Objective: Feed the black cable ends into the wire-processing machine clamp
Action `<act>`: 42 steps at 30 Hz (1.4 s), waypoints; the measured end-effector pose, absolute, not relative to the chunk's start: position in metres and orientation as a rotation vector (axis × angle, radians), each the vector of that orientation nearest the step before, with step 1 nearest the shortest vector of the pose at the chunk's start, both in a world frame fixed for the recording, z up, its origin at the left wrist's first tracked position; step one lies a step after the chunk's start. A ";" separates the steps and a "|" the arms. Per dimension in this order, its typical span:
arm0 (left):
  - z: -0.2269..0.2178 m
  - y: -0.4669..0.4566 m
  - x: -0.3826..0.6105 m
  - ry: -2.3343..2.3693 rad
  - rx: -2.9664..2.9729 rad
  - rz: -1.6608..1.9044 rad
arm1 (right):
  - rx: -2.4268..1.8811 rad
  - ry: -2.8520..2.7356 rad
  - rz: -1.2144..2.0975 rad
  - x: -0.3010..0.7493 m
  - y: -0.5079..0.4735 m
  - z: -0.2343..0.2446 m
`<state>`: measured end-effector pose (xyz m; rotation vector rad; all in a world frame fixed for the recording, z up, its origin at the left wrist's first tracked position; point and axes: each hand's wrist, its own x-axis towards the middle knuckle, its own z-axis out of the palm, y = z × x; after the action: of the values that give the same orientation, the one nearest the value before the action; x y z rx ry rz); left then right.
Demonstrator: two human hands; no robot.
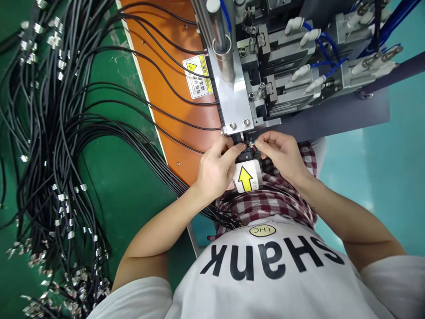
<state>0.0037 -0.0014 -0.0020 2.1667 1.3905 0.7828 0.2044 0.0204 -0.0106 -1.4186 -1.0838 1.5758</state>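
A mass of black cables (63, 102) lies over the green tabletop (133, 84), their metal-tipped ends fanning toward its near left corner. Several single cables arch rightward across the orange board's (172, 115) left edge and into the machine (235, 102). Near the board's right edge, a yellow-and-white warning label (198, 76) reads "请定期保养设备". By the board's near right corner, the left hand (216, 166) reaches in knuckles-up, a fingertip at the black block (246, 155) — whether it pinches anything, I cannot tell. Below the block, an arrow label (246, 177) points away from the person. The coloured wires (253, 145) sit at the block's right edge, their short long axis roughly left to right. The right hand (281, 155), wrist angled inward, pinches them between thumb and forefinger. The white shirt (265, 288) reads "SHank", with "LHC" in an oval.
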 end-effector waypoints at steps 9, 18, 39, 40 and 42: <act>-0.002 -0.001 0.005 1.396 2.215 0.795 | -1.411 -1.124 1.562 0.206 0.021 -0.013; -0.005 -0.002 0.006 1.401 2.207 0.805 | -1.404 -1.140 1.550 0.206 0.020 -0.014; 0.003 0.000 0.004 1.435 2.363 0.578 | -1.574 -1.568 1.142 0.206 0.016 -0.014; 0.004 0.000 0.004 1.433 2.340 0.580 | -1.551 -1.510 1.241 0.207 0.017 -0.015; 0.004 0.000 0.004 1.425 2.292 0.591 | -1.499 -1.419 1.401 0.210 0.018 -0.016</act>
<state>0.0040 -0.0003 0.0044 2.2919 1.4255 0.5905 0.2100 0.0177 -0.0157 -1.4993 -1.4188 1.4010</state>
